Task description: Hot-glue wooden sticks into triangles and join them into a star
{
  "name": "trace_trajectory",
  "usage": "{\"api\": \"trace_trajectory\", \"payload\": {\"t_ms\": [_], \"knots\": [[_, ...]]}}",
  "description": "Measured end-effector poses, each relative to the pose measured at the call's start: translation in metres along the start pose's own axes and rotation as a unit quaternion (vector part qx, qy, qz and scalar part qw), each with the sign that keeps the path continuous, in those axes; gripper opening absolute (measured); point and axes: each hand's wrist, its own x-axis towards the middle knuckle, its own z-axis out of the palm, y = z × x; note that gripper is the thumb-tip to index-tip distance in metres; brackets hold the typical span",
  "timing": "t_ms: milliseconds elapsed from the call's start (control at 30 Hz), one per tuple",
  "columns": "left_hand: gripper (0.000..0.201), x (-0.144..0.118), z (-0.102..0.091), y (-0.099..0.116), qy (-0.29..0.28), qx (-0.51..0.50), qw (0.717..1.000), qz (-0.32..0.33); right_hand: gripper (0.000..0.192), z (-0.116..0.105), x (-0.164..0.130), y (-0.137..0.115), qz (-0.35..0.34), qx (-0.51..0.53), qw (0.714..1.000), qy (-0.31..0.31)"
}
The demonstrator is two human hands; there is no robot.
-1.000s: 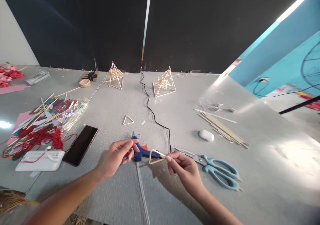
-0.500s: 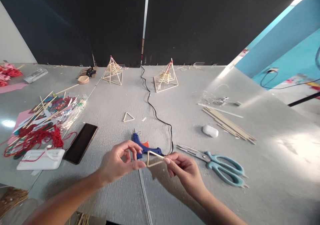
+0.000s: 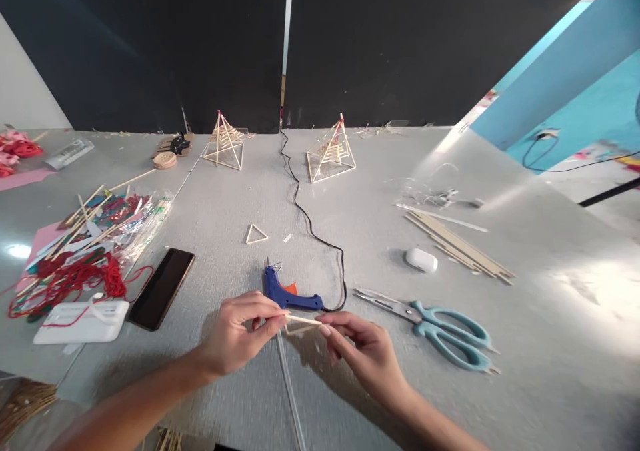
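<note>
Between my two hands is a small triangle of thin wooden sticks (image 3: 304, 319), held above the table and tilted. My left hand (image 3: 245, 331) pinches its left corner between thumb and fingers. The right corner is gripped by my right hand (image 3: 357, 344). Just beyond them lies a blue glue gun (image 3: 295, 297) with an orange trigger, its black cord (image 3: 320, 239) running to the back. Another stick triangle (image 3: 257, 235) lies flat farther off. To the right of my right hand are scissors (image 3: 430, 331) with light blue handles.
Two stick pyramids (image 3: 223, 144) (image 3: 331, 154) stand at the back by the black panel. On the left lie a phone (image 3: 163, 287), a white device (image 3: 83, 321) and red yarn (image 3: 95, 274). Flat wooden strips (image 3: 457, 245) and a white earbud case (image 3: 421, 260) are on the right.
My left hand has closed onto the triangle's left corner, which its fingertips were beside before. The triangle has tipped and now shows flatter. The glue gun stays where it was.
</note>
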Motion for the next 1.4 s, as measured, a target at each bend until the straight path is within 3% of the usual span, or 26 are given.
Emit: {"api": "trace_trajectory", "payload": {"t_ms": [400,567,700,800,967,1200,1400], "knots": [[0.01,-0.002,0.005,0.003,0.007,-0.001,1.0,0.001,0.03,0.0,-0.004,-0.002,-0.011,-0.01,1.0,-0.006],[0.017,-0.001,0.006,0.0,0.003,-0.015,0.999,-0.04,0.035,-0.002,-0.001,-0.002,0.022,0.05,0.998,-0.002],[0.03,-0.001,0.007,0.001,-0.041,-0.024,0.995,-0.085,0.039,-0.004,0.005,-0.004,0.055,0.117,0.991,0.03],[0.02,-0.002,0.012,0.002,-0.077,-0.02,0.99,-0.115,0.04,-0.005,0.006,-0.005,0.07,0.151,0.985,0.044],[0.021,-0.005,0.018,-0.001,-0.066,-0.014,0.987,-0.143,0.04,0.0,0.005,-0.004,0.089,0.179,0.979,0.041],[0.021,-0.005,0.016,-0.003,-0.054,-0.013,0.99,-0.133,0.04,0.002,0.002,-0.005,0.101,0.192,0.975,0.035],[0.016,-0.004,0.009,-0.001,-0.09,-0.067,0.99,-0.086,0.041,-0.002,0.005,-0.008,0.129,0.212,0.969,-0.018]]}}
